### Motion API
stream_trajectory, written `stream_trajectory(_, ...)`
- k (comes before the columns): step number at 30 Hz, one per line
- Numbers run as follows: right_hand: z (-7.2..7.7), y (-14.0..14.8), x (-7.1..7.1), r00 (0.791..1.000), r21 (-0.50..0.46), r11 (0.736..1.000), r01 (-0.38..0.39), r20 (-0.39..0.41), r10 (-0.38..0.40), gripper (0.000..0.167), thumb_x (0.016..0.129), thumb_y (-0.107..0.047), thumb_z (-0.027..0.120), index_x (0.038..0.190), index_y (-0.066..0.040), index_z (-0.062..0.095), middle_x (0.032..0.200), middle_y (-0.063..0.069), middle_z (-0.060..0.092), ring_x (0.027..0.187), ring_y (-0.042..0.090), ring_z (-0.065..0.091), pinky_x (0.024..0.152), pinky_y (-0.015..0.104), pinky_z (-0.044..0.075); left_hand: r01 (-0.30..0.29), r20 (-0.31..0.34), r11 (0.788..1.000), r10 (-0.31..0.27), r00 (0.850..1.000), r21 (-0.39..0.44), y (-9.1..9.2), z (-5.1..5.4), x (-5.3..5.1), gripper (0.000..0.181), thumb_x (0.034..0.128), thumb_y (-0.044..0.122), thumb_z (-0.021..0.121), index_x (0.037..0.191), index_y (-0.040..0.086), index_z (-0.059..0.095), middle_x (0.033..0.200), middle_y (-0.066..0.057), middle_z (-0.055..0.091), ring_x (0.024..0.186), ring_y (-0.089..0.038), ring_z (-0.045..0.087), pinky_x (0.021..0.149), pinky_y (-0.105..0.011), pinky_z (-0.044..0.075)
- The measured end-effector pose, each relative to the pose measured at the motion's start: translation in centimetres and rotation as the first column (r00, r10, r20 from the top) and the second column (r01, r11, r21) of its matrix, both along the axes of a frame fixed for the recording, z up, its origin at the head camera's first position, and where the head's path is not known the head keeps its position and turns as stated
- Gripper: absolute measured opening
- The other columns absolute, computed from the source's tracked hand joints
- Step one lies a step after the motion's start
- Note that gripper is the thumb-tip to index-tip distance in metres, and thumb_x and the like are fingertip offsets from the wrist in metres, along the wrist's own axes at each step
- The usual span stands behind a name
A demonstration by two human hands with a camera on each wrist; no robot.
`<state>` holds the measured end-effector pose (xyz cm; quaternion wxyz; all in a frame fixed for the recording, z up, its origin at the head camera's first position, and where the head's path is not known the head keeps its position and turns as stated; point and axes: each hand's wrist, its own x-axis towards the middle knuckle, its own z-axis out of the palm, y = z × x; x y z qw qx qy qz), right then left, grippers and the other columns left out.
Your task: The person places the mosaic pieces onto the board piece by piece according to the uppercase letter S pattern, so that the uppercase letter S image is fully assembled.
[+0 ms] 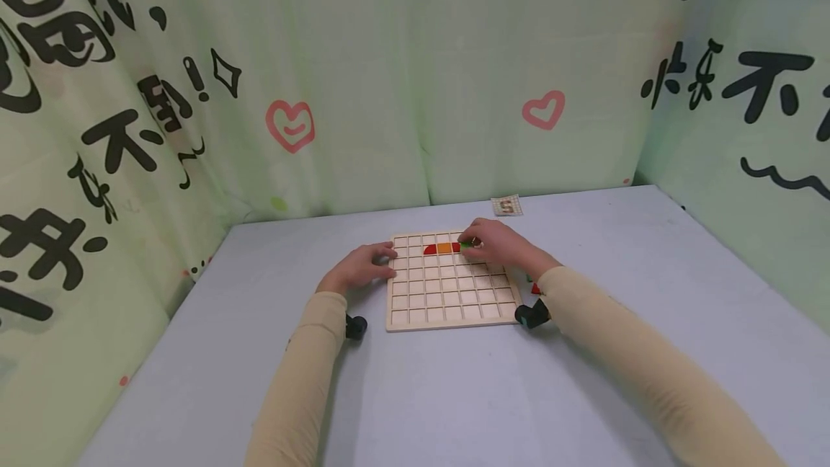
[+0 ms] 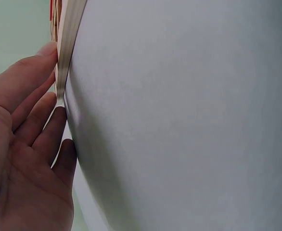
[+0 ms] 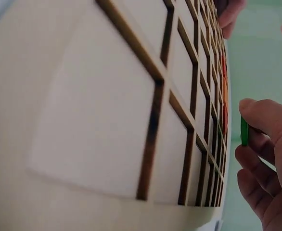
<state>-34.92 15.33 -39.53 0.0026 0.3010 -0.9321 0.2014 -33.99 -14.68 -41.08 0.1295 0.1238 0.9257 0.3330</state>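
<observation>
A square wooden grid board (image 1: 447,301) lies flat on the table. Within one row near its far side sit a red piece (image 1: 430,249), an orange piece (image 1: 444,248) and another red piece (image 1: 457,247). My right hand (image 1: 501,242) is over the far right part of the board. Its thumb and fingertips pinch a thin green piece (image 3: 244,131), seen edge-on just off the grid in the right wrist view. At the board's left edge, my left hand (image 1: 361,267) touches the side with thumb and fingertips, its fingers mostly extended.
A small printed card (image 1: 506,205) lies behind the board on the white table (image 1: 259,352). Partly hidden by my right forearm, a red piece (image 1: 535,288) and a bit of green lie right of the board. A pale green printed curtain (image 1: 363,92) surrounds the table.
</observation>
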Motion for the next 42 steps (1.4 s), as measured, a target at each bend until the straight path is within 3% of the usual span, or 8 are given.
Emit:
stream_trajectory(6,-0.3,-1.5,0.2,0.999,0.009,0.999,-0.036,-0.017,0.036,0.028,0.093,-0.018,0.065,0.116,-0.001,0.069,0.104,0.009,0.063,0.092,0.021,0.057,0.083,0.037,0.051,0.003,0.000,1.000,-0.003,1.000,0.004,-0.1,0.0,-0.1,0.042,0.0892,0.021,0.071,0.129,0.011,0.063,0.155,0.001,0.038,0.147,-0.024,0.024,0.118,-0.044,0.022)
stream_trajectory(13,-0.2,-3.2,0.2,0.998,0.014,0.998,-0.069,-0.011,0.069,0.027,0.093,-0.017,0.066,0.115,-0.002,0.070,0.107,0.008,0.062,0.096,0.022,0.058,0.086,0.037,0.050,0.012,0.000,1.000,-0.012,1.000,0.009,-0.2,-0.2,-0.2,0.042,0.0890,0.021,0.071,0.129,0.011,0.063,0.155,0.002,0.038,0.147,-0.025,0.023,0.118,-0.044,0.022)
stream_trajectory(25,-0.6,-5.1,-0.6,0.998,0.018,0.999,-0.042,0.041,0.041,0.028,0.093,-0.019,0.065,0.116,-0.004,0.069,0.100,0.006,0.062,0.087,0.019,0.054,0.079,0.033,0.048,0.020,-0.010,1.000,-0.020,1.000,0.004,-0.1,0.0,-0.2,0.041,0.0896,0.021,0.071,0.128,0.011,0.063,0.155,0.000,0.038,0.146,-0.026,0.024,0.118,-0.044,0.022)
stream_trajectory(42,-0.9,-6.4,-0.1,0.997,0.002,0.998,-0.070,0.043,0.070,0.027,0.091,-0.020,0.068,0.113,-0.004,0.069,0.101,0.006,0.061,0.091,0.018,0.056,0.085,0.035,0.049,0.036,-0.020,0.999,-0.036,0.999,-0.007,-0.2,0.1,-0.1,0.042,0.0900,0.023,0.070,0.130,0.011,0.062,0.155,0.000,0.038,0.146,-0.025,0.024,0.118,-0.043,0.022)
